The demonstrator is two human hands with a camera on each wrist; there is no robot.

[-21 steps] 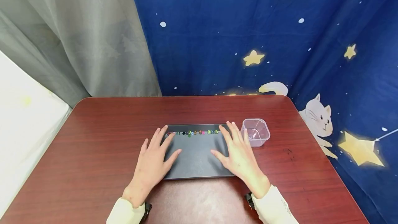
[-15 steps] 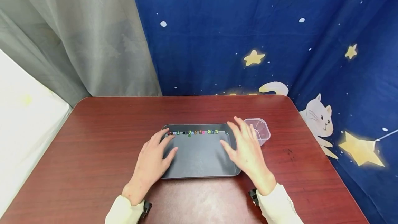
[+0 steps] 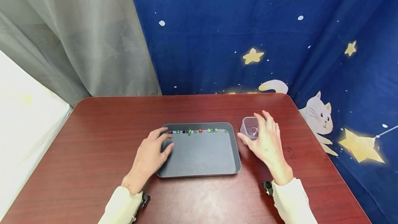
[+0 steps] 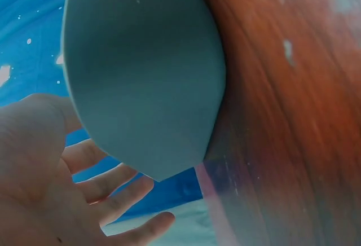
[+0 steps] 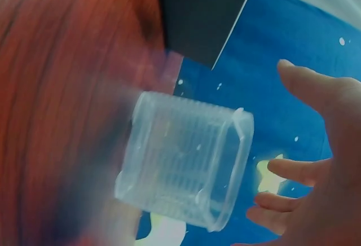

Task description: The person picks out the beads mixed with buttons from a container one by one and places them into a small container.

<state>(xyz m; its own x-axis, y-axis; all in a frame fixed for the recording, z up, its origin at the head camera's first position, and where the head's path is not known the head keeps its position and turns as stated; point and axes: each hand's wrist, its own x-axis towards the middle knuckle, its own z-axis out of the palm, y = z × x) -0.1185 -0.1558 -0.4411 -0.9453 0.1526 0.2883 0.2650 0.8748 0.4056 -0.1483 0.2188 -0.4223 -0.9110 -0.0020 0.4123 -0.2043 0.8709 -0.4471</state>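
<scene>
A dark grey tray (image 3: 199,155) lies on the table, with a row of small coloured beads (image 3: 200,131) along its far side. My left hand (image 3: 149,155) is over the tray's left edge, fingers spread and slightly bent; in the left wrist view the hand (image 4: 51,172) is beside the tray (image 4: 146,77). Above and beside the clear plastic container (image 3: 245,127) is my right hand (image 3: 268,144), thumb and fingers apart. In the right wrist view the container (image 5: 180,156) stands in front of the spread right hand (image 5: 316,172), with a gap between them.
The reddish-brown wooden table (image 3: 93,130) extends around the tray. Behind it hang a grey curtain (image 3: 93,37) and a blue curtain (image 3: 211,44) with stars and a cat. A white surface (image 3: 25,120) is at the far left.
My right hand has moved right, from over the tray's right side to the clear container. My left hand has shifted slightly, staying at the tray's left edge.
</scene>
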